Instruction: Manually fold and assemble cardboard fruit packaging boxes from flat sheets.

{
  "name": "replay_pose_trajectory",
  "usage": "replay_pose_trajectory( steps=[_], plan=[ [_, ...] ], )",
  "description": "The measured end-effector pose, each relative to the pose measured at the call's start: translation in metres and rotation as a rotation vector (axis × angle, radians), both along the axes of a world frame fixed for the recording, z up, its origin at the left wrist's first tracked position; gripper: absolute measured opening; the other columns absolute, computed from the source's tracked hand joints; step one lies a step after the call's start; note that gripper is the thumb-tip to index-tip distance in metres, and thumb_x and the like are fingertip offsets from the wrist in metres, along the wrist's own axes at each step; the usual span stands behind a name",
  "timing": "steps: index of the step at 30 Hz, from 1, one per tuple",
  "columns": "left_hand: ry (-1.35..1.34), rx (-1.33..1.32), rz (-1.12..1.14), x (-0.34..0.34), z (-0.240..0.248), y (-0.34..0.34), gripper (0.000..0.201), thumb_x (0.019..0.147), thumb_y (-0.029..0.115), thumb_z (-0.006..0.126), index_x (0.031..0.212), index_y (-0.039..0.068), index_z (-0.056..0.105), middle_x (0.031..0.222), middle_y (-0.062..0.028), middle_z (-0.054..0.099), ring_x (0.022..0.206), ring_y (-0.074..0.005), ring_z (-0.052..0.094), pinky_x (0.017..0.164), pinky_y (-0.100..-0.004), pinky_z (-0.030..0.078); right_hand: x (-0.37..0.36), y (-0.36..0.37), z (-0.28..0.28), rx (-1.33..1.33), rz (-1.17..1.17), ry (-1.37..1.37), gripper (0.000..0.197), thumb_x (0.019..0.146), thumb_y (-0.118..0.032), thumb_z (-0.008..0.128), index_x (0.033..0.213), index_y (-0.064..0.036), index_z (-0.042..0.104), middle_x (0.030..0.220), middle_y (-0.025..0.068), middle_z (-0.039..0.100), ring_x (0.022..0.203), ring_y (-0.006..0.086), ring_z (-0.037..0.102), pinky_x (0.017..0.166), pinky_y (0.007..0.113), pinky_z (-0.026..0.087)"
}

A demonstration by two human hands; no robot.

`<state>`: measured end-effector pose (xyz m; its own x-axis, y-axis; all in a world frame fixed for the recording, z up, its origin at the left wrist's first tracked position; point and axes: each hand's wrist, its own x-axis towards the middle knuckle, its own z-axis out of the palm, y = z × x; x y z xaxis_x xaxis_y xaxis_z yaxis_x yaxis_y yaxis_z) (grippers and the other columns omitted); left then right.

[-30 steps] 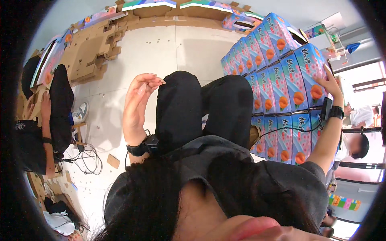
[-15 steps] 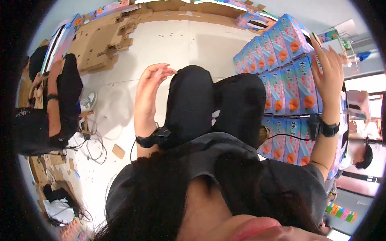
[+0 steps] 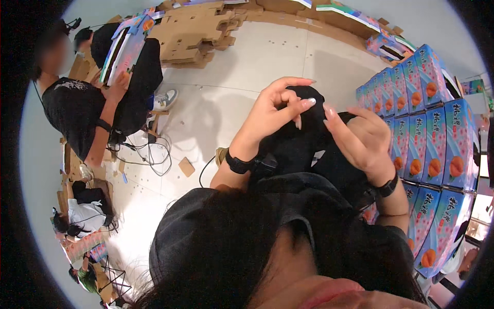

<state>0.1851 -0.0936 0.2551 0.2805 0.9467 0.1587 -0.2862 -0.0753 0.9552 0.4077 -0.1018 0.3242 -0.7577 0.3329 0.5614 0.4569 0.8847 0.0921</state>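
Above my knees, my left hand (image 3: 283, 107) is open, its index finger and thumb stretched apart and the other fingers curled. Facing it, my right hand (image 3: 364, 136) is also open, its fingers loosely bent. A small gap separates the two hands, and I see nothing in either one. Each wrist wears a black strap with a small dark device. Under the hands are my black trousers (image 3: 303, 141). Closest to my right hand stands a stack of blue and pink printed cartons (image 3: 432, 136) with peach pictures.
A person in black (image 3: 69, 110) sits at the left with a printed carton (image 3: 127, 51) in their hands. Flattened cardboard (image 3: 188, 33) lies on the far floor. Cables (image 3: 146, 157) and a cardboard scrap (image 3: 186, 167) lie at the left. More people are at the lower left.
My hands have come together over my knees; the right one has left the top of the carton stack. The view has turned left, so more of the co-worker shows.
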Motion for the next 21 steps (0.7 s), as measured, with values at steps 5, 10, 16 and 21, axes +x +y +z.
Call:
replay_pose_trajectory(
  steps=[5,10,16,21],
  plan=[
    [-0.007,0.023,0.214,0.027,0.002,0.0,0.045,0.096,0.017,0.052,0.137,0.002,0.042,0.093,-0.0081,0.067,0.077,-0.0125,0.062,0.081,-0.0283,0.048,-0.012,0.002,-0.025,0.063,0.06,0.415,0.024,0.076,-0.004,0.068,0.1,-0.0002,0.065,0.1,0.0152,0.069,0.094,0.0321,0.067,0.081,0.04,0.054],
    [-0.647,-0.259,-0.159,0.082,0.019,-0.003,0.069,0.097,0.054,0.032,0.15,0.012,0.021,0.146,-0.0214,0.036,0.132,-0.0315,0.04,0.109,-0.0435,0.031,-0.03,-0.023,-0.034,-0.066,-0.019,0.391,0.046,0.087,-0.036,0.052,0.124,-0.0096,0.06,0.137,0.0201,0.05,0.13,0.0402,0.043,0.108,0.055,0.028],
    [-0.601,-0.327,-0.602,0.121,-0.008,0.005,0.097,0.083,0.082,0.019,0.153,0.015,0.015,0.157,-0.0161,0.016,0.145,-0.0309,0.016,0.113,-0.0372,0.02,-0.01,-0.01,-0.058,-0.23,-0.022,0.308,0.05,0.086,-0.04,0.05,0.129,-0.0181,0.059,0.143,0.0179,0.045,0.134,0.0372,0.039,0.113,0.052,0.019],
    [-1.16,-0.369,-0.731,0.148,-0.013,-0.024,0.096,0.085,0.08,0.014,0.153,0.012,0.011,0.158,-0.0147,0.012,0.146,-0.0305,0.012,0.117,-0.0392,0.013,0.028,-0.016,-0.056,-0.233,-0.171,0.257,0.052,0.088,-0.045,0.046,0.131,-0.0186,0.058,0.143,0.0175,0.045,0.136,0.0375,0.037,0.115,0.051,0.013]
  ],
)
